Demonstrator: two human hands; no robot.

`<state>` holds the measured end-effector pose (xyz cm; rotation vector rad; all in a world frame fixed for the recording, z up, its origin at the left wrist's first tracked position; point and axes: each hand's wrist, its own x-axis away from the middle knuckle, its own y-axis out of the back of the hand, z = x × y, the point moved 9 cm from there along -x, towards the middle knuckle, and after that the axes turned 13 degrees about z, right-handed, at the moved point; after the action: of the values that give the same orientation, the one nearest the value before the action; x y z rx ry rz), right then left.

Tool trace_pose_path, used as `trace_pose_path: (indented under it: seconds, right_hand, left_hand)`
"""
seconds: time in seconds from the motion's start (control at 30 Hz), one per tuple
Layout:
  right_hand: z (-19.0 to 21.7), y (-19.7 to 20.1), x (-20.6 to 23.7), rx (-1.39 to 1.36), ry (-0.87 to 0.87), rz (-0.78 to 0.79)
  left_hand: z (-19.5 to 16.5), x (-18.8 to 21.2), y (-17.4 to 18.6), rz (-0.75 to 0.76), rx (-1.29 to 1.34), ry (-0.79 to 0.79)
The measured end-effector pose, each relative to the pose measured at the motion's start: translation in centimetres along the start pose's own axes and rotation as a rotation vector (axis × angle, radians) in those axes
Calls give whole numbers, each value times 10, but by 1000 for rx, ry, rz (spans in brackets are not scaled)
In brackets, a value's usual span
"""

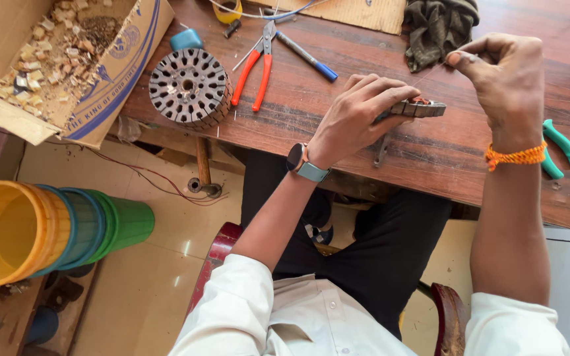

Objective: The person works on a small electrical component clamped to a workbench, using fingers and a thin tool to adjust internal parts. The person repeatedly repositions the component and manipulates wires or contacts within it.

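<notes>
At the centre of the frame, a small metal part (418,108) with copper wire is pinched on the counter (364,142) by the left hand (357,118). In the upper right, the right hand (503,76) is raised, its fingertips pressed together as if on a thin wire, too fine to be made out. Red pliers (257,69) and a slotted core (189,86) are seen at upper left.

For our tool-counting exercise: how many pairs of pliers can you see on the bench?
2. The red-handled pliers lie beside the slotted metal disc; the green-handled pliers lie at the bench's right edge, partly hidden behind the right hand's wrist.
</notes>
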<state>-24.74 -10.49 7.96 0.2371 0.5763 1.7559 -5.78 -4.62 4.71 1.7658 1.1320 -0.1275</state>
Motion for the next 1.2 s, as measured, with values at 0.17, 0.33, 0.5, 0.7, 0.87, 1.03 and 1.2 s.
trace_pose_path:
  seconds: [0.17,0.33,0.5,0.7,0.87,1.03,1.2]
  right_hand:
    - [34,13,27,23,-117,-103]
    - [62,0,51,109,-79,12]
    - [53,-22,64,3,-63,71]
    - [52,-32,78,-26,-56,20]
    - [55,-35,80,9,-28,-13]
    - [51,-33,79,-28,-1,-31]
    - [46,-28,79,-70,33,-49]
  left_hand:
    - [14,3,-5,-25,179,1]
    - [22,1,-11,10,259,10]
    - [21,2,-9,45,281,37]
    - [16,-3,1,56,295,54]
    - [9,-4,5,46,256,46]
    - [6,-4,7,26,230,48]
    - [4,-2,4,3,196,48]
